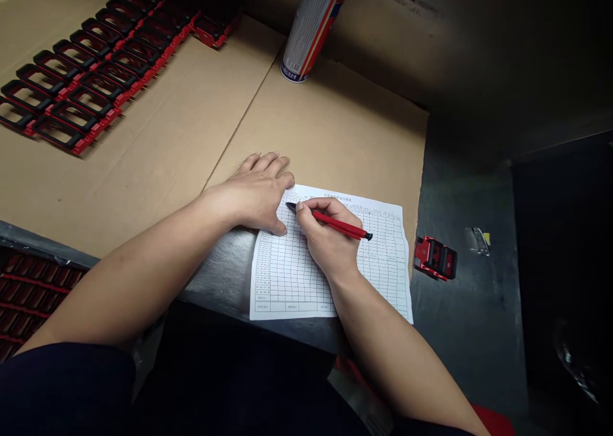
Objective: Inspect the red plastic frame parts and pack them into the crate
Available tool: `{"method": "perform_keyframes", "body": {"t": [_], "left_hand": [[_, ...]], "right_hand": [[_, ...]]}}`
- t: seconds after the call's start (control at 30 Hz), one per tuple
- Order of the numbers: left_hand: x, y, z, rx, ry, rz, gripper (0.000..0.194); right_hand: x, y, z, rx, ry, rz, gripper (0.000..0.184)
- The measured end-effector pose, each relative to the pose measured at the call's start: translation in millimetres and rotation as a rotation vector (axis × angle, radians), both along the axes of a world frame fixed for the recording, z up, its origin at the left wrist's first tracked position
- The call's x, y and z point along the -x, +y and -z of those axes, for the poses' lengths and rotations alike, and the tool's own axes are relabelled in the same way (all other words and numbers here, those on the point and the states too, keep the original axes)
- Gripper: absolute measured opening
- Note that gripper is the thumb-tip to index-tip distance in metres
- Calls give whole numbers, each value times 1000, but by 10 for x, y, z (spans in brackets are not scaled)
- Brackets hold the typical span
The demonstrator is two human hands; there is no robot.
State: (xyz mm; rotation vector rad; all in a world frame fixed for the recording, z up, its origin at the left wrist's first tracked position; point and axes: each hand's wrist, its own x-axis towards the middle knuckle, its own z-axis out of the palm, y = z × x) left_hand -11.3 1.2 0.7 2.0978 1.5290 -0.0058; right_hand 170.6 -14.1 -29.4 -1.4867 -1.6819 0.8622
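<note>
My left hand point(258, 193) lies flat on the brown cardboard sheet point(325, 123), its fingertips pointing away from me and its edge at the top left corner of a printed paper grid form point(330, 276). My right hand point(328, 235) rests on the form and grips a red pen point(342, 225). The pen's dark tip touches the form near its upper left area, next to my left hand. Columns and rows of small printed text cover the sheet, too small to read.
Rows of black-and-red rectangular plastic parts point(81, 85) lie on the cardboard at upper left. A spray can point(311, 27) stands at the top. A loose red-and-black part point(435, 258) and a small metal item point(477, 241) sit on the grey metal bench. More parts fill a bin point(29, 295) at lower left.
</note>
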Motion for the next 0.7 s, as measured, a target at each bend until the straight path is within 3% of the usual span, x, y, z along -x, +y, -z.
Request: {"method": "perform_keyframes", "body": {"t": [0.4, 0.57, 0.7], "left_hand": [[3, 6, -11, 14, 37, 15, 92], [1, 9, -8, 11, 45, 16, 91], [2, 13, -8, 7, 41, 13, 92]], "right_hand": [[6, 2, -4, 12, 10, 0, 9], [-17, 14, 34, 58, 190, 83, 16], [-50, 23, 76, 68, 269, 55, 20]]}}
